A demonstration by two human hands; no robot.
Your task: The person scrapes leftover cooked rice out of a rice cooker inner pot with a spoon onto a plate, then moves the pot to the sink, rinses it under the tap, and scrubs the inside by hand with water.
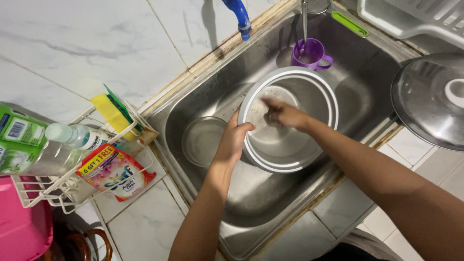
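Fingers of left hand (235,137) clasping rim of tilted metal bowl (309,96) over sink (367,67), steadying it; right hand (284,115) fingers bunched on something pale inside.

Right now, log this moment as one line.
left hand: grips bowl rim | right hand: scrubs inside bowl | bowl: tilted over sink | mug: behind bowl

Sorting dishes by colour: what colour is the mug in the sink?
Purple mug, seen in the head view.

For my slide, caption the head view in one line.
Left hand steadies a tilted metal pan over the steel sink while the right hand scrubs inside it, purple mug behind.
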